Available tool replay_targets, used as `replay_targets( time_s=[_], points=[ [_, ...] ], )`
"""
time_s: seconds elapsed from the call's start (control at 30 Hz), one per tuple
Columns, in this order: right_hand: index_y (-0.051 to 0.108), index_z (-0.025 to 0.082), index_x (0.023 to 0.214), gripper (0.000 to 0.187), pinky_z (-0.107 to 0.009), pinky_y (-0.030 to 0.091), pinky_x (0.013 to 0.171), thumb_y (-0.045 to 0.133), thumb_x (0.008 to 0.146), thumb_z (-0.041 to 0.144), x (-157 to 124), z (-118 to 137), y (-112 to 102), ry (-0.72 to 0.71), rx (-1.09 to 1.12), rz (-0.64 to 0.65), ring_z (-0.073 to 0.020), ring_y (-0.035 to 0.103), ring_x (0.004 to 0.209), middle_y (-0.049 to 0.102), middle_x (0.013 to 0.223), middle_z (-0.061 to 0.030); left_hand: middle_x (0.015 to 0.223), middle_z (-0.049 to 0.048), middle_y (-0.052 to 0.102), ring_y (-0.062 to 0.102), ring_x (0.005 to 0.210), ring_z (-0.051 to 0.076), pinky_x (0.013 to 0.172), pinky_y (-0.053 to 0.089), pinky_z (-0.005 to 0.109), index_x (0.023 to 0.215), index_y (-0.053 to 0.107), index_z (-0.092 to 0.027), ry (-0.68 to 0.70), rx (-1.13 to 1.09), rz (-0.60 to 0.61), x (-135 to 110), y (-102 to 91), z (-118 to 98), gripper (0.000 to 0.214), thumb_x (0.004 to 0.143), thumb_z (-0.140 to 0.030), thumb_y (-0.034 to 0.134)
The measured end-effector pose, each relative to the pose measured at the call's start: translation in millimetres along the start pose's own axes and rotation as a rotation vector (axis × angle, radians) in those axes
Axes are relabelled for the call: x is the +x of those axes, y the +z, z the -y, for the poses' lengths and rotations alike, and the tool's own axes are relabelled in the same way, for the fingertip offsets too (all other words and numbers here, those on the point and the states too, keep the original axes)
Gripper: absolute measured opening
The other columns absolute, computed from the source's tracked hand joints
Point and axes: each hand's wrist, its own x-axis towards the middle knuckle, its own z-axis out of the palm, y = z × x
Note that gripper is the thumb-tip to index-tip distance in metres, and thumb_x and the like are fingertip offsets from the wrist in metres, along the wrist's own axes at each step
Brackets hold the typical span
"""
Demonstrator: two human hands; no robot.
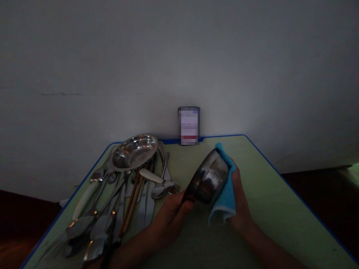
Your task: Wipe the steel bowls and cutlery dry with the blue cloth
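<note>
The left hand [174, 215] is closed on the near, dark-edged side of a metal pan [210, 177]; whether a handle lies inside that grip, I cannot tell. The right hand [238, 198] is curved around a blue cloth [228, 196], pressing it to the pan's far side. The pan is tilted and held above the table [260, 190], right of the cutlery.

The likeliest trouble is a slip: the cloth could slide over smooth metal if the right hand pushes hard, leaving the left grip alone to bear the tilted pan. The cloth's loose lower corner might also catch under the fingers. A drift leftward could knock the white-handled utensil [151, 175] or the fork and spoon heads beside it — and the oval steel bowl [134, 153], which appears to rest partly on cutlery, might rock if the pile shifts.

The tabletop is pale green with blue edging [263, 158]. Knives, forks, spoons and brown chopsticks [131, 203] crowd its left side. A phone [189, 125], its screen obscured, leans on the plain grey wall [179, 56], which bears a dark scratch [60, 94] at left. The light is dim; the floor [314, 190] is dark.
</note>
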Motion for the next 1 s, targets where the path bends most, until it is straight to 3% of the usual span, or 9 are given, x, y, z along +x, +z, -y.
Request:
replay_targets(
  time_s=[0.07,0.27,0.47,0.7,1.0],
  points=[
    [0.026,0.032,0.137,0.049,-0.051,0.022,0.107,0.026,0.090,0.045,-1,1,-1,-0.082,-0.075,-0.008,-0.0248,0.028,0.130,0.032,0.141,-0.0022,0.070,0.0003,0.059,0.054,0.065,0.013,0.060,0.041,0.021,0.082,0.059,-0.017,-0.002,0.019,-0.006,0,-0.1,0,0.032,0.092,-0.032,0.033],
    [0.026,0.024,0.138,0.059,-0.055,0.020,0.106,0.042,0.083,0.036,-2,12,-5,-0.552,-0.437,0.086,-0.0314,0.023,0.131,0.026,0.143,-0.0049,0.076,0.0014,0.062,0.055,0.069,0.013,0.064,0.043,0.022,0.086,0.060,-0.017,0.006,-0.019,0.030,0,-0.3,-2,0.031,0.092,-0.031,0.033],
    [0.022,0.022,0.140,0.073,-0.055,0.017,0.107,0.054,0.075,0.030,-5,18,-5,-0.757,-0.660,0.168,-0.0327,0.023,0.129,0.026,0.143,-0.0038,0.071,0.0009,0.060,0.052,0.064,0.013,0.060,0.042,0.021,0.079,0.058,-0.016,-0.036,0.011,-0.039,-2,1.2,2,0.034,0.091,-0.037,0.034],
    [0.027,0.026,0.137,0.063,-0.052,0.020,0.107,0.051,0.079,0.032,1,18,-8,-0.641,-0.536,0.158,-0.0300,0.024,0.130,0.028,0.142,-0.0028,0.078,0.0018,0.063,0.055,0.071,0.015,0.067,0.044,0.024,0.088,0.060,-0.018,-0.064,-0.020,-0.034,3,0.5,-5,0.031,0.091,-0.035,0.034],
    [0.033,0.029,0.133,0.045,-0.050,0.021,0.107,0.030,0.090,0.042,11,1,-5,-0.120,-0.108,0.017,-0.0239,0.032,0.127,0.037,0.138,-0.0027,0.067,0.0006,0.059,0.054,0.065,0.014,0.061,0.043,0.023,0.077,0.061,-0.017,-0.081,0.015,-0.053,1,1.6,2,0.038,0.091,-0.038,0.032]
  ],
)
